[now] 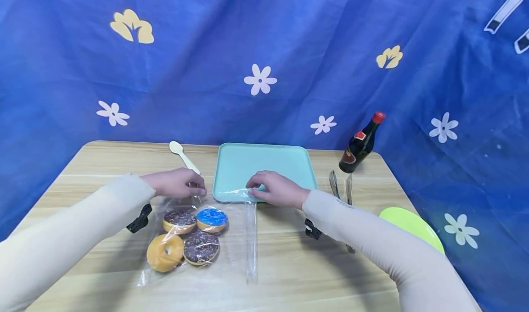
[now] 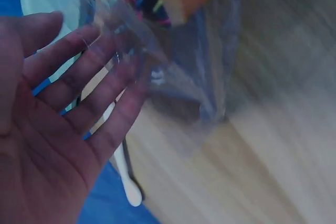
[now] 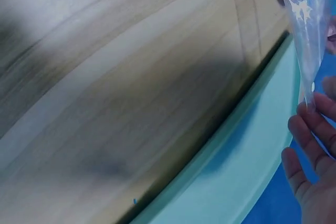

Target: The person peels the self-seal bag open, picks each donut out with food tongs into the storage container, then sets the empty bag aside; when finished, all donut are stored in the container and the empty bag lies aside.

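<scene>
A clear plastic bag [image 1: 231, 257] lies on the table with several toy-like donuts in it. They are a plain donut [image 1: 165, 253], a blue-iced donut [image 1: 212, 218] and two dark chocolate ones with sprinkles [image 1: 201, 247]. At the bag's upper left edge is my left hand [image 1: 179, 183]; in the left wrist view its fingers [image 2: 105, 87] are fairly straight against the film, thumb apart. My right hand [image 1: 278, 189], over the near part of the turquoise tray [image 1: 264, 160], pinches the bag's far right corner between thumb and fingers [image 3: 315, 119].
A white spoon [image 1: 183, 157] lies behind my left hand. At the back right stands a dark bottle [image 1: 360, 144] with a red cap. Metal cutlery [image 1: 334, 183] lies right of my right hand, partly under the sleeve. A lime-green plate [image 1: 413, 225] sits at the right edge.
</scene>
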Tool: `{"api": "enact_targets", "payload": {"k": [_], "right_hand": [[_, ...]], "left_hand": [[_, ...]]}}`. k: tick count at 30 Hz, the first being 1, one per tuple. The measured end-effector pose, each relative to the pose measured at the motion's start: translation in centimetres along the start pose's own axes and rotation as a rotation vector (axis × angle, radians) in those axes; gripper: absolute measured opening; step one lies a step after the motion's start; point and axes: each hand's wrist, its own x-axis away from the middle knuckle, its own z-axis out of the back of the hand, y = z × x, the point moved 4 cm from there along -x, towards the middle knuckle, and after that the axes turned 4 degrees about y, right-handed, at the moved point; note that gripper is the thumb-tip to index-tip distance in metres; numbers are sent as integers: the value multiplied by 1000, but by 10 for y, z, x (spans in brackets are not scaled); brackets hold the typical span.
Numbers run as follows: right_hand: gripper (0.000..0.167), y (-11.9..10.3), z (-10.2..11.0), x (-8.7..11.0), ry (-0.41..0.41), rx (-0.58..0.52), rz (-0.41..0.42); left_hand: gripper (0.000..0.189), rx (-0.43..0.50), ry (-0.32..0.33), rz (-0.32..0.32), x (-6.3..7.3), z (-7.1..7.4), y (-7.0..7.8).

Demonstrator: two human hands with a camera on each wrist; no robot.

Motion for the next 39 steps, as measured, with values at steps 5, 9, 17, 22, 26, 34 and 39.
{"api": "enact_targets", "payload": {"k": [5, 9, 17, 22, 26, 34, 39], "right_hand": [[20, -3, -5, -7, 16, 51, 5], [16, -5, -5, -9, 30, 59, 3], [11, -3, -11, -13, 32, 87, -57], [15, -7, -17, -12, 26, 134, -34], [15, -8, -17, -11, 38, 151, -14], [16, -9, -6, -11, 52, 36, 46], [16, -7, 0, -8, 51, -23, 55]], "left_hand": [[17, 182, -58, 100, 1, -6, -7], [17, 298, -83, 155, 0, -11, -10], [17, 358, -85, 166, -2, -15, -11], [16, 364, -97, 181, -1, -18, -12], [16, 369, -100, 173, 0, -20, -12], [15, 383, -99, 158, 3, -24, -11], [14, 378, -74, 106, 3, -26, -12]]}}
